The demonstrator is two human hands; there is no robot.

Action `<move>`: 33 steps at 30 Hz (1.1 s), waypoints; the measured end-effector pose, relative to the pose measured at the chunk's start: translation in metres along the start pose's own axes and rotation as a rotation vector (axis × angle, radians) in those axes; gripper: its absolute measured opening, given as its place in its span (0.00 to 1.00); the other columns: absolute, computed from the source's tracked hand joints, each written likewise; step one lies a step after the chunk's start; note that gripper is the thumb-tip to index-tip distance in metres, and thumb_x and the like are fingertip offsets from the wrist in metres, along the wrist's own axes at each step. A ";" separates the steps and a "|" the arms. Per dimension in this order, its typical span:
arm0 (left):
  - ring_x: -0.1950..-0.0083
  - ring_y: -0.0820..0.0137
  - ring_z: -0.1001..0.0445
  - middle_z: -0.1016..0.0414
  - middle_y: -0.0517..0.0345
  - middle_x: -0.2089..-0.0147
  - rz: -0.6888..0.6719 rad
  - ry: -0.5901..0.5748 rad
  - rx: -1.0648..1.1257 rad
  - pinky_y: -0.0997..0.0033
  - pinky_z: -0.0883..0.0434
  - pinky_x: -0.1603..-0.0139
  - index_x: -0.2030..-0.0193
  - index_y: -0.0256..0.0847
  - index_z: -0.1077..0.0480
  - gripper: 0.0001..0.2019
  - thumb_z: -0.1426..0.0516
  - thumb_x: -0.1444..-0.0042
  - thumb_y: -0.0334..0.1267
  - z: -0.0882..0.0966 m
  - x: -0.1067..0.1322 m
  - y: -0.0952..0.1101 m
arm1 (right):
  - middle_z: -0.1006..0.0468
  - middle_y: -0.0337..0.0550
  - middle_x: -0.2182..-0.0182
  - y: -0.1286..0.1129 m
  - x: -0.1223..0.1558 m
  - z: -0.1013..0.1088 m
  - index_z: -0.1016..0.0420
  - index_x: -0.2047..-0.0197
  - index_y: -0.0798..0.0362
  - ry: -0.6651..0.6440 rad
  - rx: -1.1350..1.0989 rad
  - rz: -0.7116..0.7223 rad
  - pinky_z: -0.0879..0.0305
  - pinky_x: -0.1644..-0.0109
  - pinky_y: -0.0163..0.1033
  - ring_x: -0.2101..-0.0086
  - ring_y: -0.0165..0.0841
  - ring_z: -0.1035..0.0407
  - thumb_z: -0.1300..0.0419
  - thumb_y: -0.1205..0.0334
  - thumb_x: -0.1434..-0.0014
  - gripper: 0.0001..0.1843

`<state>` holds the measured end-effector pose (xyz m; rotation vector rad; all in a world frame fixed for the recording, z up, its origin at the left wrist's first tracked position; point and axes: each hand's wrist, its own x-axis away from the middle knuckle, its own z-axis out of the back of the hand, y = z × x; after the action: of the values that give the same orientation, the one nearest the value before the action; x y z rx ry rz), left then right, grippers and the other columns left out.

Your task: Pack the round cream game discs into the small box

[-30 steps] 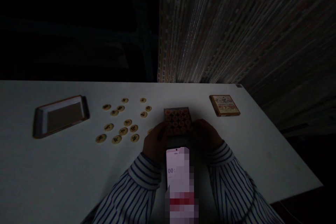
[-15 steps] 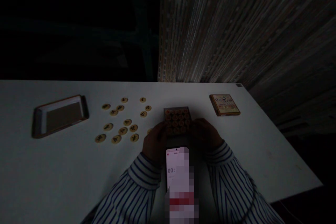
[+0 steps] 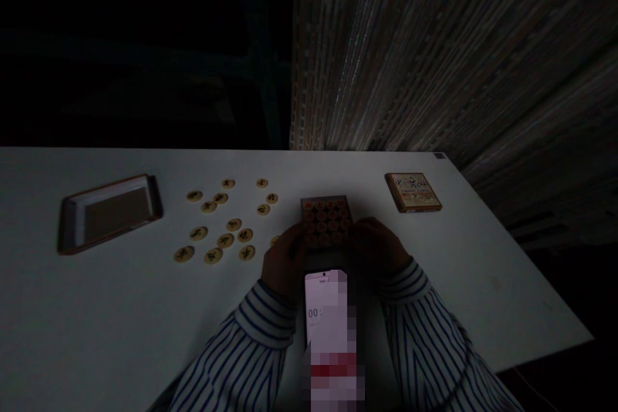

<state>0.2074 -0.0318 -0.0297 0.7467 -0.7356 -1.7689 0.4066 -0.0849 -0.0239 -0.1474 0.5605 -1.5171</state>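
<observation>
A small square box [image 3: 324,198] lies in the middle of the table, filled with rows of round Chinese chess pieces [image 3: 332,215] with reddish marks. My left hand [image 3: 284,259] is closed on the box's left front edge. On the opposite side, my right hand [image 3: 381,246] has its fingers closed at the right edge; deep shadow hides the fingertips. Left of the box, several loose Chinese chess pieces [image 3: 225,241] with dark characters lie flat and scattered. One more piece [image 3: 275,241] shows partly behind my left hand.
A phone [image 3: 316,309] with a lit screen sits between my forearms. An open, shallow tray-like box [image 3: 107,189] rests at the left of the white table [image 3: 96,315]. Toward the right stands a flat box with a printed cover [image 3: 414,190]. A string curtain [image 3: 347,77] hangs behind.
</observation>
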 end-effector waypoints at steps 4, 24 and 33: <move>0.53 0.67 0.30 0.28 0.57 0.53 -0.012 0.001 -0.010 0.65 0.31 0.52 0.53 0.43 0.33 0.15 0.52 0.47 0.38 0.001 0.000 0.001 | 0.29 0.45 0.64 0.003 0.000 -0.001 0.29 0.63 0.52 -0.003 -0.011 0.014 0.34 0.63 0.37 0.65 0.31 0.33 0.45 0.58 0.47 0.10; 0.53 0.67 0.30 0.28 0.57 0.53 -0.026 0.003 -0.030 0.67 0.31 0.52 0.53 0.42 0.33 0.15 0.52 0.47 0.37 0.000 -0.001 -0.002 | 0.28 0.45 0.64 -0.002 0.000 0.003 0.29 0.62 0.51 -0.022 0.019 -0.019 0.34 0.64 0.36 0.66 0.31 0.32 0.46 0.58 0.47 0.11; 0.52 0.68 0.30 0.28 0.57 0.52 0.005 -0.010 -0.005 0.66 0.32 0.51 0.52 0.42 0.34 0.16 0.52 0.47 0.37 0.002 0.000 0.002 | 0.29 0.45 0.63 0.002 0.000 -0.001 0.29 0.61 0.51 -0.022 0.032 -0.020 0.34 0.64 0.36 0.66 0.31 0.32 0.45 0.57 0.48 0.11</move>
<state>0.2070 -0.0324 -0.0272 0.7327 -0.7388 -1.7702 0.4078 -0.0847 -0.0255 -0.1447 0.5183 -1.5419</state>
